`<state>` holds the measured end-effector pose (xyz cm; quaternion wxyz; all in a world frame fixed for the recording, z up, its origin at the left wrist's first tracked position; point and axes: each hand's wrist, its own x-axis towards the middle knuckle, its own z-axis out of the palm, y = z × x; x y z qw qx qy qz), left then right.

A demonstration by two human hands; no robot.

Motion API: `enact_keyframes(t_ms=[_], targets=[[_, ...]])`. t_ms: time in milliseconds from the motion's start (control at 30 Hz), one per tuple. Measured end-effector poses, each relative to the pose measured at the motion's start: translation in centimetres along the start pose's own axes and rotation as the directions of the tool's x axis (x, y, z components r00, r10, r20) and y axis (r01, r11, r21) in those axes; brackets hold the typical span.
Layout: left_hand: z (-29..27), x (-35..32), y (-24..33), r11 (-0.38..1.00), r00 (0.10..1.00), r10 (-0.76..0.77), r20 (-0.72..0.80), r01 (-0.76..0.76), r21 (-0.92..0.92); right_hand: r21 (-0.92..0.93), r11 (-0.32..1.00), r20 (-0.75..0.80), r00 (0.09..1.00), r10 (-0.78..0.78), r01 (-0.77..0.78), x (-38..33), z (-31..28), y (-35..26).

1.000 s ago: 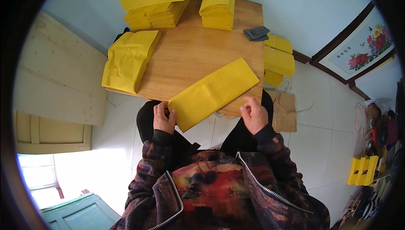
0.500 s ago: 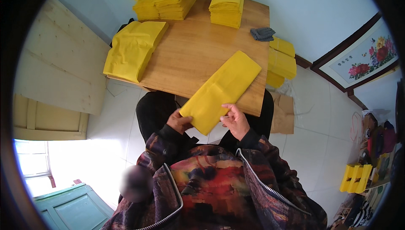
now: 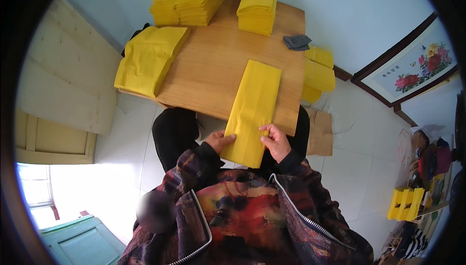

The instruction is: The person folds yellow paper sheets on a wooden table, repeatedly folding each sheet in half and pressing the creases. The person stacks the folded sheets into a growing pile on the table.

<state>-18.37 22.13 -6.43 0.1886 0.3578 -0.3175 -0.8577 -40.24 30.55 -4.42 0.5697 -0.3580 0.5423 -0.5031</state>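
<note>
A long, flat piece of folded yellow paper [image 3: 255,100] reaches from above my lap onto the table's near right part. Its far end lies over the tabletop, and its near end hangs past the table edge. My left hand [image 3: 221,141] grips its left edge, thumb on top and the other fingers hidden beneath. On the opposite edge, my right hand [image 3: 275,142] pinches the paper between thumb and fingers. Both hands are closed, a little in from the near end.
On the wooden table [image 3: 213,66] stand a tall yellow paper stack [image 3: 187,2] and another stack [image 3: 258,7] at the back. A wide yellow pile [image 3: 150,61] lies at the left. A grey cloth [image 3: 297,42] sits by the right edge, with yellow bundles [image 3: 319,73] beyond.
The folded paper has turned from a rightward slant to nearly upright, its far end swinging left. My left hand has shifted slightly right along with its edge; my right hand now pinches the right edge.
</note>
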Motion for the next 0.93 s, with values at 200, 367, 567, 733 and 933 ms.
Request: enact_keyframes(t_ms=[200,367,567,733,933], targets=[[0.5,-0.2,0.0,0.999,0.993,-0.04,-0.107,0.04,-0.005,-0.02,0.99,0.057,0.989,-0.139,0.14,-1.0,0.6,-0.6],[-0.3,0.7,0.0,0.999,0.999,0.037,-0.021,-0.037,-0.003,-0.286,0.952,-0.008,0.993,-0.118,0.111,-0.8,0.6,0.2],[0.9,1.7,1.8,0.987,0.996,0.037,-0.081,-0.023,0.162,-0.285,0.931,-0.023,0.97,-0.243,0.227,-0.8,1.0,-1.7],[2.0,1.5,2.4,0.998,1.0,-0.003,-0.008,0.002,-0.055,-0.379,0.908,-0.034,0.979,-0.203,0.176,-0.5,0.4,-1.6],[0.9,4.0,1.9,0.945,0.985,0.027,-0.172,0.031,0.326,-0.132,0.982,-0.048,0.989,-0.14,0.133,0.3,0.0,-0.7]])
